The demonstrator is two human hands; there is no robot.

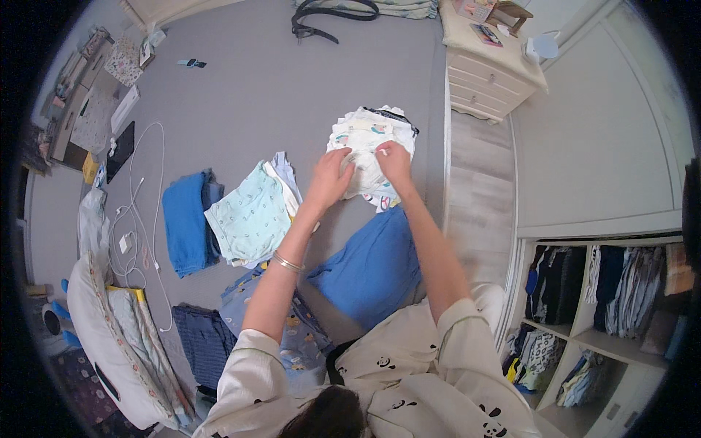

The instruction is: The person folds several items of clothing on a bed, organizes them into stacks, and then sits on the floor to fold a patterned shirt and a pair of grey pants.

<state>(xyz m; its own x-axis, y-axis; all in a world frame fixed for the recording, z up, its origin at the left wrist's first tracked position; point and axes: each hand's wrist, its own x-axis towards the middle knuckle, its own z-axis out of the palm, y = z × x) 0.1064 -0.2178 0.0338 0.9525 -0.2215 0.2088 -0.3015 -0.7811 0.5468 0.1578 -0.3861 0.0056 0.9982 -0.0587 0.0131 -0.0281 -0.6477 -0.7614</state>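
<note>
A small pile of white printed garments (371, 133) lies on the grey bed sheet, with a dark patterned piece showing at its far edge. Both my hands rest at the near part of this pile. My left hand (333, 176) lies along its left side, fingers loosely spread on the cloth. With thumb and fingertips together, my right hand (394, 162) pinches a bit of the top white garment. Just below the pile, close to my body, lies a rumpled blue garment (372, 266). Left of my left forearm is a folded mint-green printed garment (252, 212) over white pieces.
Folded blue trousers (190, 223) and a dark navy garment (203, 343) lie to the left. White cables (133, 197) and a dark tablet (121, 151) are farther left. A black belt (332, 14) lies at the far end. Right of the bed stand a cream nightstand (485, 77) and an open wardrobe (606, 339).
</note>
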